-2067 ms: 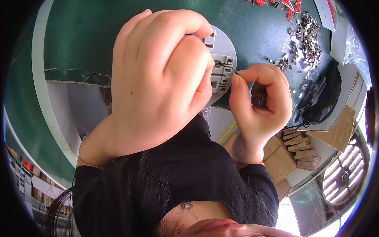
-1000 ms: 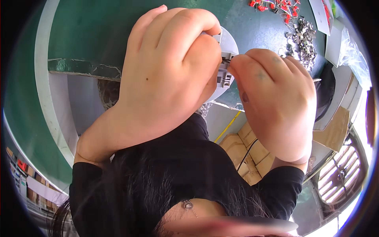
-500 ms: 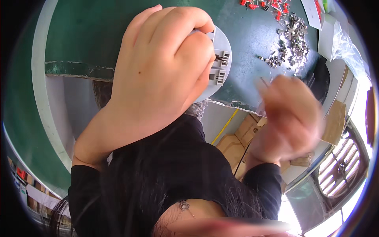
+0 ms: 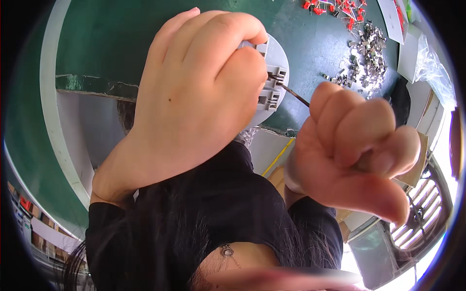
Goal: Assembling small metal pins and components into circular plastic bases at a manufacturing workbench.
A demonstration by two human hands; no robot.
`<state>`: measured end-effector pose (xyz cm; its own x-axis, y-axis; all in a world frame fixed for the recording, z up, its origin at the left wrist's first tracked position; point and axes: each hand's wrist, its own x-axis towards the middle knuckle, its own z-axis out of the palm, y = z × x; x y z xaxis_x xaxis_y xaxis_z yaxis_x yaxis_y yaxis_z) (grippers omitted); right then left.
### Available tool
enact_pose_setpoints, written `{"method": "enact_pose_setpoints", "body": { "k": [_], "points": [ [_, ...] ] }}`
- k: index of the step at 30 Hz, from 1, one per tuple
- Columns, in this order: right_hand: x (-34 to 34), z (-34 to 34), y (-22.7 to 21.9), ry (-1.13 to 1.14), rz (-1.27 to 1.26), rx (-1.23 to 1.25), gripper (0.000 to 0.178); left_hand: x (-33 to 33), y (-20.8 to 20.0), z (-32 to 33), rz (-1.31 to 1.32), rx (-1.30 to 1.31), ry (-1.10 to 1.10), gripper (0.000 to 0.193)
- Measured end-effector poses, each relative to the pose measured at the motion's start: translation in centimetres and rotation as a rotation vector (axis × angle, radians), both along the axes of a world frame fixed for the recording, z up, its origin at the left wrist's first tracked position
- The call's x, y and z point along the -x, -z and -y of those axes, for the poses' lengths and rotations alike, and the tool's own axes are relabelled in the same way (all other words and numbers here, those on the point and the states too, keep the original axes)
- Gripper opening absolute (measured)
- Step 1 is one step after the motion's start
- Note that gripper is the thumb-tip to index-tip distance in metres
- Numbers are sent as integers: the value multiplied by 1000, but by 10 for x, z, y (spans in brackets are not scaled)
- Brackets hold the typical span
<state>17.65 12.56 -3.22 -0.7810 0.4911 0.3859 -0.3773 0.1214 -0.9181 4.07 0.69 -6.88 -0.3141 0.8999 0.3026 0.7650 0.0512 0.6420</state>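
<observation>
Our left hand (image 4: 194, 97) is clasped over the left of the round grey part (image 4: 279, 52), its fingertips hidden, while our right hand (image 4: 349, 136), to the part's right, is folded around a thin dark shaft (image 4: 296, 96) aimed at the slotted block (image 4: 278, 72) on the part. That shaft enters at a slant, so we judge that sideways pressure, or a loosened left grip letting the part turn, could make it skid into our left fingers or damage the slots.

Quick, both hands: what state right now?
Left hand: closed, holding the round grey plastic part.
Right hand: fingers curled closed, holding a thin metal rod, its tip at that part.
</observation>
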Motion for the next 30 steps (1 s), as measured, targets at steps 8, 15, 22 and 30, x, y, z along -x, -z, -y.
{"method": "enact_pose_setpoints", "body": {
  "k": [8,15,22,30],
  "points": [
    [17,17,6,114,4,-194,49,2,-22,24,16,213,82,74],
    [19,30,13,249,-91,-270,50,4,-22,26,-18,249,116,91],
    [25,23,12,263,-145,-286,50,5,-16,25,-47,223,123,89],
    [20,7,14,223,-173,-216,51,7,-18,21,-54,224,131,88]
  ]
}}
